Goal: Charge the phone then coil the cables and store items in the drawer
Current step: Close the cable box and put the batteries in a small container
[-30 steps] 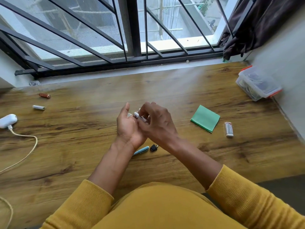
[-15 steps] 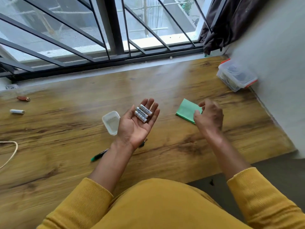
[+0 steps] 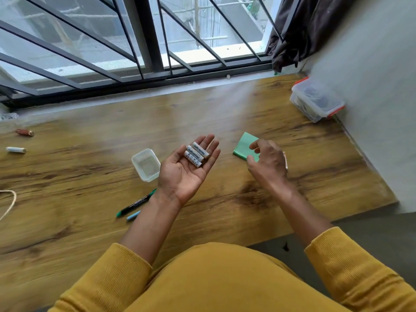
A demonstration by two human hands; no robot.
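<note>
My left hand [image 3: 186, 170] is held palm up above the wooden table [image 3: 90, 167], fingers straight, with three white batteries [image 3: 196, 154] lying across the fingers. My right hand [image 3: 267, 162] hovers palm down over the green sticky-note pad [image 3: 243, 146], fingers loosely curled and holding nothing. A white lighter-like item [image 3: 285, 159] shows only as a sliver behind that hand. A cream cable [image 3: 10, 202] loops in at the left edge. No phone or drawer is in view.
A small clear plastic tub [image 3: 146, 164] sits left of my left hand. A green-capped marker [image 3: 135, 203] and a light blue pen [image 3: 133, 215] lie near my wrist. Two loose batteries [image 3: 16, 149] [image 3: 24, 132] lie far left. A lidded clear box [image 3: 316, 102] stands against the right wall.
My hands were together over the batteries; they have parted. The left now lies open with the batteries on it, and the right has moved out over the green pad. The view swung right.
</note>
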